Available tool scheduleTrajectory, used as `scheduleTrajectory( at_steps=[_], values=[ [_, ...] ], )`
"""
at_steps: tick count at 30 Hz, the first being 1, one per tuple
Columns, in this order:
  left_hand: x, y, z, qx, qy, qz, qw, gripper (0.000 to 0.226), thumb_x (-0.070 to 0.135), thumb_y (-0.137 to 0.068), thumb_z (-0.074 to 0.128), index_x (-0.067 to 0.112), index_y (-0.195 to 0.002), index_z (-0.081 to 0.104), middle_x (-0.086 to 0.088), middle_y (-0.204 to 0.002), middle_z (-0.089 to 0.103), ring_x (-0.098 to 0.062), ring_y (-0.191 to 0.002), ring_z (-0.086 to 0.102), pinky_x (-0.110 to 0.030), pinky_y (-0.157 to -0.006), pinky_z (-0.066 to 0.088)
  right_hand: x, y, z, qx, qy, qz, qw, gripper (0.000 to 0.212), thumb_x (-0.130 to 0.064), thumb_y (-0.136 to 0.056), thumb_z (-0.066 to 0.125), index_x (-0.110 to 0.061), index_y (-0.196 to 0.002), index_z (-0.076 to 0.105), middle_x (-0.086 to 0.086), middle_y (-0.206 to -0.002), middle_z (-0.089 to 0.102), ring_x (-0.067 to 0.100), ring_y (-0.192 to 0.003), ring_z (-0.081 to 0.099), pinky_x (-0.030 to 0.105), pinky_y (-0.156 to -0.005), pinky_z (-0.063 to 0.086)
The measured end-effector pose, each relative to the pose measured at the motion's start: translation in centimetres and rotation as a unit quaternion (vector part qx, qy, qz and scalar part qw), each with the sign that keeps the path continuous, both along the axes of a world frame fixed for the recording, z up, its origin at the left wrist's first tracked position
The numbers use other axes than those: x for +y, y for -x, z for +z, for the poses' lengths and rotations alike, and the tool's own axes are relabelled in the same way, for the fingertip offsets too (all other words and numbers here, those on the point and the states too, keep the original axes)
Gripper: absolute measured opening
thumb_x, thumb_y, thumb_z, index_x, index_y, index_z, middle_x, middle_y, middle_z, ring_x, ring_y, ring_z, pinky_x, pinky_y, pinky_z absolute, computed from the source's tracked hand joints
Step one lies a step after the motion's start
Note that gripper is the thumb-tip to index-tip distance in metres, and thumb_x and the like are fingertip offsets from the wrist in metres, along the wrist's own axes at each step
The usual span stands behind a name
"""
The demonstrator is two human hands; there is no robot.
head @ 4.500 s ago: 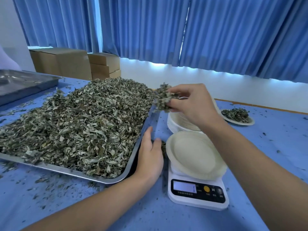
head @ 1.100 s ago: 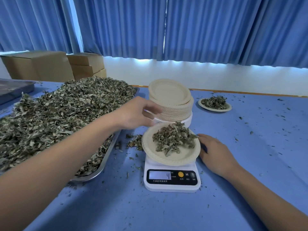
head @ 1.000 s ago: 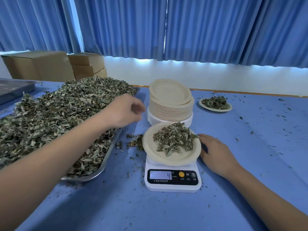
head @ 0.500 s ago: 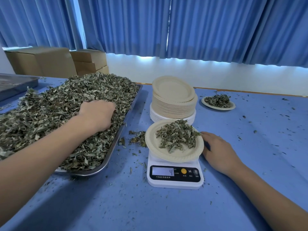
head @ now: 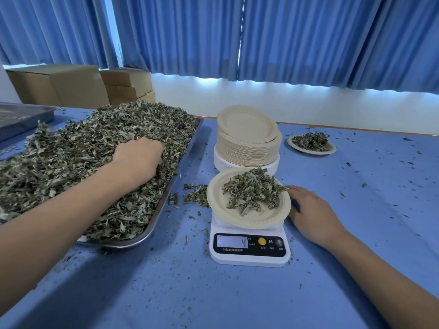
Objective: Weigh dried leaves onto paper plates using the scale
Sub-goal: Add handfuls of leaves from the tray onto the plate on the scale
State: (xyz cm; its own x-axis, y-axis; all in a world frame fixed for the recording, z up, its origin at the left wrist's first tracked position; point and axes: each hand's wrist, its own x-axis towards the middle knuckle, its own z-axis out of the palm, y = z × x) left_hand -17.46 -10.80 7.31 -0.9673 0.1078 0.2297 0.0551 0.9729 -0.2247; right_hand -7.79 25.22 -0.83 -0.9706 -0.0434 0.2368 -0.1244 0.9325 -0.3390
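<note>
Leaves (head: 78,160) look light, crumbly, loose; pinch tufts off the heap by the table's (head: 237,295) left edge. Left hand (head: 139,157) digs in there, fingers buried, grip hidden; right hand (head: 313,214) lies flat beside the plate (head: 215,201).

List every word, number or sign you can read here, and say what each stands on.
"4": on the display of the scale.
"M": on the scale's front panel, right of the yellow button.
Small Chinese print under the display and buttons: too small to read surely.
</note>
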Motion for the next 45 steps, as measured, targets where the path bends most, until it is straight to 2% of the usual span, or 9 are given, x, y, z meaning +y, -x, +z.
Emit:
scheduleTrajectory(
  at_steps=[4,9,14,21,25,29,32,41,45],
  values=[
    [0.1,-0.4,0.1,-0.020,0.011,-0.004,1.000,0.035,-0.006,-0.087,0.056,0.015,-0.114,0.066,-0.007,-0.100,0.065,-0.029,-0.083,0.065,-0.040,-0.064,0.050,0.0,0.0,0.1,0.001,0.001,-0.001,1.000,0.019,-0.026,-0.102,0.050,-0.024,-0.112,0.066,-0.004,-0.112,0.065,0.023,-0.102,0.058,0.047,-0.087,0.051],
    [0.3,-0.6,0.5,-0.014,0.019,-0.012,1.000,0.044,-0.008,-0.088,0.052,0.018,-0.121,0.064,-0.006,-0.095,0.066,-0.029,-0.080,0.065,-0.038,-0.063,0.045,-0.1,-0.1,0.0,0.004,0.004,0.001,1.000,0.019,-0.025,-0.102,0.051,-0.024,-0.113,0.066,-0.004,-0.112,0.066,0.023,-0.102,0.059,0.047,-0.087,0.051],
    [0.2,-0.9,1.1,0.035,-0.019,-0.038,0.998,0.033,-0.012,-0.084,0.054,0.014,-0.101,0.065,-0.007,-0.085,0.063,-0.033,-0.078,0.063,-0.040,-0.061,0.052,-0.1,-0.1,-0.1,0.003,0.004,-0.002,1.000,0.019,-0.025,-0.102,0.050,-0.023,-0.111,0.067,-0.003,-0.112,0.066,0.024,-0.103,0.059,0.048,-0.086,0.051],
    [0.1,-1.3,0.7,0.061,-0.072,-0.078,0.993,0.027,-0.008,-0.086,0.059,0.017,-0.096,0.064,-0.008,-0.089,0.066,-0.035,-0.085,0.062,-0.046,-0.074,0.056,-0.1,0.0,0.0,0.002,0.001,-0.007,1.000,0.019,-0.024,-0.102,0.051,-0.021,-0.111,0.067,-0.001,-0.112,0.066,0.024,-0.101,0.059,0.047,-0.086,0.051],
    [0.3,-1.5,0.9,0.097,-0.091,-0.095,0.987,0.028,-0.007,-0.085,0.061,0.016,-0.100,0.066,-0.009,-0.090,0.068,-0.033,-0.080,0.065,-0.043,-0.070,0.056,-0.1,0.0,0.0,0.001,-0.001,-0.008,1.000,0.019,-0.025,-0.102,0.050,-0.023,-0.111,0.067,-0.002,-0.112,0.065,0.024,-0.101,0.058,0.047,-0.085,0.051],
    [0.7,-2.0,1.1,0.060,-0.076,-0.092,0.991,0.027,-0.001,-0.086,0.066,0.022,-0.102,0.068,0.000,-0.082,0.066,-0.026,-0.076,0.064,-0.040,-0.075,0.055,-0.1,0.0,0.0,0.000,-0.003,-0.009,1.000,0.019,-0.026,-0.102,0.049,-0.022,-0.110,0.066,-0.002,-0.112,0.065,0.023,-0.100,0.058,0.046,-0.085,0.051],
    [1.0,-2.2,1.3,0.043,-0.124,-0.103,0.986,0.028,0.000,-0.086,0.069,0.021,-0.105,0.069,0.001,-0.074,0.059,-0.025,-0.069,0.062,-0.037,-0.069,0.051,-0.2,-0.1,0.0,0.003,-0.004,-0.007,1.000,0.018,-0.024,-0.102,0.050,-0.021,-0.110,0.067,-0.001,-0.112,0.066,0.023,-0.099,0.059,0.046,-0.084,0.052],
    [4.1,-3.0,3.1,0.074,-0.199,-0.149,0.966,0.039,-0.006,-0.088,0.060,0.019,-0.117,0.068,-0.012,-0.107,0.072,-0.032,-0.088,0.066,-0.045,-0.081,0.057,-0.3,-0.2,0.2,0.001,-0.003,-0.008,1.000,0.018,-0.024,-0.101,0.051,-0.022,-0.110,0.066,-0.003,-0.111,0.065,0.024,-0.100,0.058,0.046,-0.085,0.051],
    [6.2,-3.8,3.1,0.086,-0.247,-0.200,0.944,0.032,-0.001,-0.090,0.062,0.020,-0.114,0.070,-0.006,-0.106,0.073,-0.026,-0.095,0.067,-0.041,-0.087,0.057,-0.3,-0.2,0.2,-0.002,-0.005,-0.011,1.000,0.019,-0.026,-0.102,0.050,-0.023,-0.111,0.066,-0.005,-0.112,0.064,0.023,-0.103,0.057,0.045,-0.086,0.050]
  ],
)
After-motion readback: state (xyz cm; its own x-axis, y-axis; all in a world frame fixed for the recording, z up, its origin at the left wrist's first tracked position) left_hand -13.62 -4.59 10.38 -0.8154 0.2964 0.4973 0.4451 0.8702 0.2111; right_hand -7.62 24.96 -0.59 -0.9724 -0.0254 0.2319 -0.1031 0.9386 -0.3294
